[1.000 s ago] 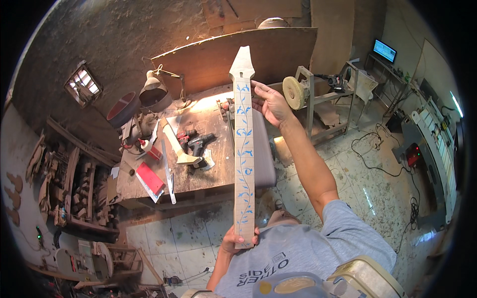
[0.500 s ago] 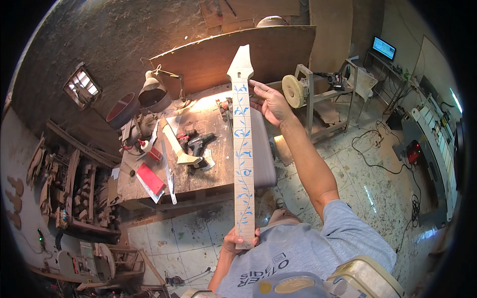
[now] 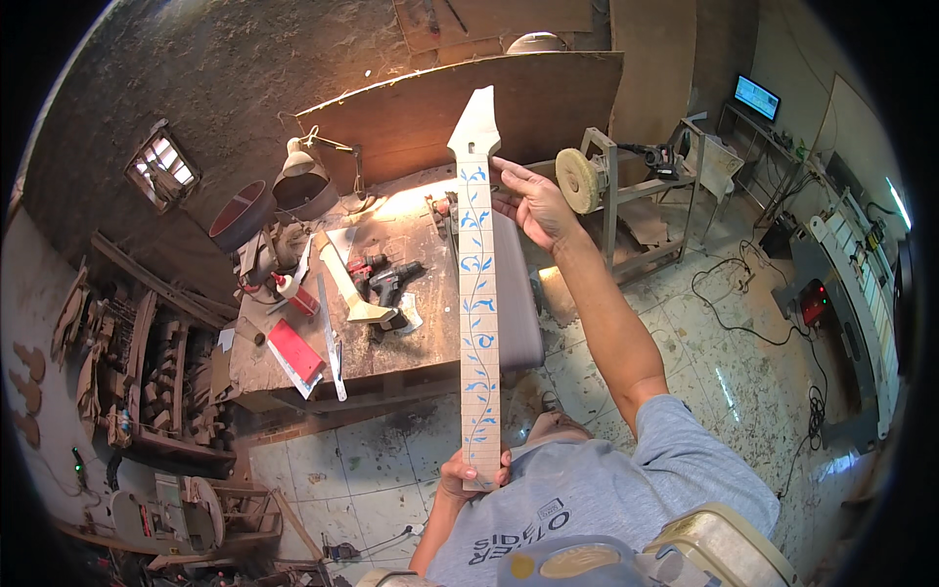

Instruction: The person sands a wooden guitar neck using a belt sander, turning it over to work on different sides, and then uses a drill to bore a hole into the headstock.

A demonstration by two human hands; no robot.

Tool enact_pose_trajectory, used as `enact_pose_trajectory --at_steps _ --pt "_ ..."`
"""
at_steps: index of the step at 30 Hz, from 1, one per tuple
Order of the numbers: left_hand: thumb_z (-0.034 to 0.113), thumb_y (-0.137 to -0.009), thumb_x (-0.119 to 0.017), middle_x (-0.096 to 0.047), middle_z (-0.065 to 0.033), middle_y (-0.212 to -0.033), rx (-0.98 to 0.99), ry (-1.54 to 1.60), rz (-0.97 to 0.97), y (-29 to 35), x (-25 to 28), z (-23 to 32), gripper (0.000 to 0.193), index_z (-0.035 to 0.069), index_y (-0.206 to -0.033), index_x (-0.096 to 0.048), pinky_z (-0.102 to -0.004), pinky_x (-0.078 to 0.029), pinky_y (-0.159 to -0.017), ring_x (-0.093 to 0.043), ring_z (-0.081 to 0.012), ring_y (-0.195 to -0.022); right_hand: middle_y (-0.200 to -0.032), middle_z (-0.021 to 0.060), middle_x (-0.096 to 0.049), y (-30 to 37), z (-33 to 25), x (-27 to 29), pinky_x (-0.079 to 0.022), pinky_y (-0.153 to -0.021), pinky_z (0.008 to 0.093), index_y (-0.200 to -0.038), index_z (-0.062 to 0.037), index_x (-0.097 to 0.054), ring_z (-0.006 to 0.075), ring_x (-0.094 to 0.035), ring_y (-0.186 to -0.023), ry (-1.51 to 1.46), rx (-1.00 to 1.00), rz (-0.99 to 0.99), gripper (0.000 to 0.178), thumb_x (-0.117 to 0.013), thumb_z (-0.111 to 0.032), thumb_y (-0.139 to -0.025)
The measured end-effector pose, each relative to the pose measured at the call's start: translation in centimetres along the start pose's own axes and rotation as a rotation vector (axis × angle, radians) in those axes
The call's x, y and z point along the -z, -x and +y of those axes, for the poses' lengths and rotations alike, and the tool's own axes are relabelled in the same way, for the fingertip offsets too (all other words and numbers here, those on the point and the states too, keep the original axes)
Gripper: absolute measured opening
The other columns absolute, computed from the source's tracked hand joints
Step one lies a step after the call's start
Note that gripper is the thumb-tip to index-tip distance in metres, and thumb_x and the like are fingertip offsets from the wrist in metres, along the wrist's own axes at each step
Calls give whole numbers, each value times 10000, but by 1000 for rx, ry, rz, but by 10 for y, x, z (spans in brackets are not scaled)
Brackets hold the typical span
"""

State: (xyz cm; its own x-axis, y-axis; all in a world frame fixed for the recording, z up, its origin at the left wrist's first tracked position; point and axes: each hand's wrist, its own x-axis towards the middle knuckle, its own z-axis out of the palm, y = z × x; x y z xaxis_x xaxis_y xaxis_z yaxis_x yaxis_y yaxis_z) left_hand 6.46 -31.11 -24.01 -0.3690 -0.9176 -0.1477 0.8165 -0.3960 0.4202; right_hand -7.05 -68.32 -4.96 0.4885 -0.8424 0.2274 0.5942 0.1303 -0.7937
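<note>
A pale wooden guitar neck [image 3: 479, 323] stretches away from my body, its pointed headstock [image 3: 476, 122] at the far end. Blue vine-like inlay runs along the fretboard, which faces up. My left hand [image 3: 458, 474] grips the neck's near end, with fingers showing at both edges. Up by the headstock, my right hand [image 3: 536, 203] supports the neck from its right edge; some of its fingertips are hidden behind the wood.
On the workbench [image 3: 411, 347] beyond lie a second neck-shaped piece [image 3: 347, 286], a cordless drill [image 3: 393, 282], a red-and-white glue bottle [image 3: 296, 293], a red pad [image 3: 295, 352] and a steel ruler [image 3: 337, 367]. A buffing wheel [image 3: 578, 181] stands right. Cables [image 3: 753, 323] trail over the floor.
</note>
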Motion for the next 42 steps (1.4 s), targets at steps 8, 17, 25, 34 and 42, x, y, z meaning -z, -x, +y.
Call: enact_pose_trajectory --at_steps 8,17,25,34,42 --pt "245 -537 -754 -620 -200 -951 -10 -6 8 1 -3 -2 718 -106 -1139 -580 -383 -499 -624 -633 -279 -713 -1377 108 -622 3 -2 -1 -472 -1057 373 -1460 -20 -529 224 -616 -1194 4 -2 0 421 -526 -180 -1071" --pt "266 -539 -751 -628 -198 -837 4 -57 15 1 -6 0 692 -121 -1089 -588 -355 -486 -619 -619 -262 -676 -1364 106 -627 3 -1 1 -473 -1059 374 -1478 -9 -500 223 -621 -1187 17 7 1 444 -533 -177 -1068" --pt "173 -569 -751 -630 -219 -1028 24 22 -101 0 13 -4 732 -73 -1231 -557 -398 -559 -676 -663 -286 -766 -1352 91 -633 5 -3 4 -478 -1044 358 -1472 -28 -513 209 -624 -1177 12 -1 9 434 -545 -178 -1066" --pt "157 -567 -746 -624 -222 -1035 32 46 -80 2 12 -6 770 -49 -1279 -534 -408 -562 -681 -661 -290 -768 -1343 83 -637 7 -4 2 -474 -1045 355 -1459 -39 -530 200 -616 -1182 -4 -15 24 418 -550 -178 -1065" --pt "153 -565 -750 -624 -227 -1038 33 40 -90 0 12 -4 791 -41 -1299 -528 -415 -564 -693 -659 -292 -769 -1338 82 -642 6 -5 4 -501 -1018 343 -1453 -22 -527 194 -639 -1147 0 3 4 418 -552 -173 -1064"
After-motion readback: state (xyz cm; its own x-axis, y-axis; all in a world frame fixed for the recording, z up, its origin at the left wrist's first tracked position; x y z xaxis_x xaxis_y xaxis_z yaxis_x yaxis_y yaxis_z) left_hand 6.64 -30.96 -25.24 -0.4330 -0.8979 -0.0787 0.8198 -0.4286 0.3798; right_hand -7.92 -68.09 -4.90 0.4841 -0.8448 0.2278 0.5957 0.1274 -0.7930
